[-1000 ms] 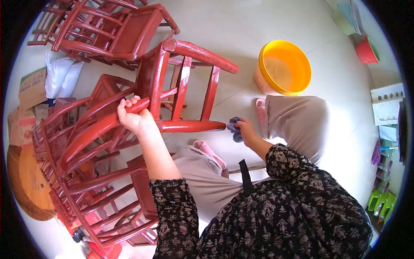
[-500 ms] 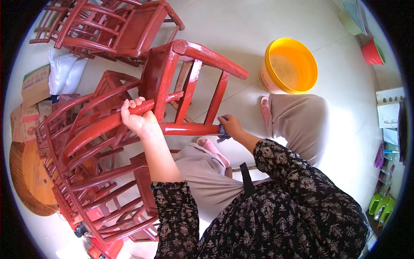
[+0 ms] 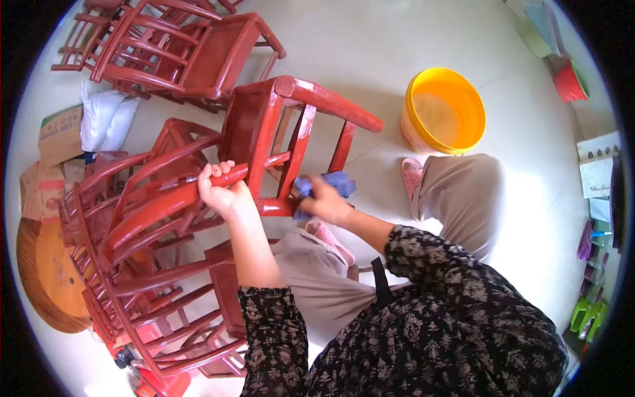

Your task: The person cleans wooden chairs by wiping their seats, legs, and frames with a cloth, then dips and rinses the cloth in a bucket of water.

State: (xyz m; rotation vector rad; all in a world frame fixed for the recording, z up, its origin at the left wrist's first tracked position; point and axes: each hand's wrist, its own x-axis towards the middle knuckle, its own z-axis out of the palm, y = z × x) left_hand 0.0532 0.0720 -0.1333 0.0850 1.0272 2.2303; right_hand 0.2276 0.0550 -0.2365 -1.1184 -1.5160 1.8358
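Observation:
A red wooden chair lies tipped over in front of me, its legs and rungs pointing to the right. My left hand is wrapped around a red rail of it. With my right hand I press a blue-purple cloth against the near leg, close to where a rung joins it. Motion blurs the right fingers a little, and they cover part of the leg.
A yellow bucket stands on the tiled floor at right. More red chairs crowd the upper left and left. Cardboard boxes, white bags and a round wooden stool top are at far left.
My right hand has slid left along the near leg with the cloth, from its end toward the seat. The left hand keeps its grip; the whole view has shifted slightly.

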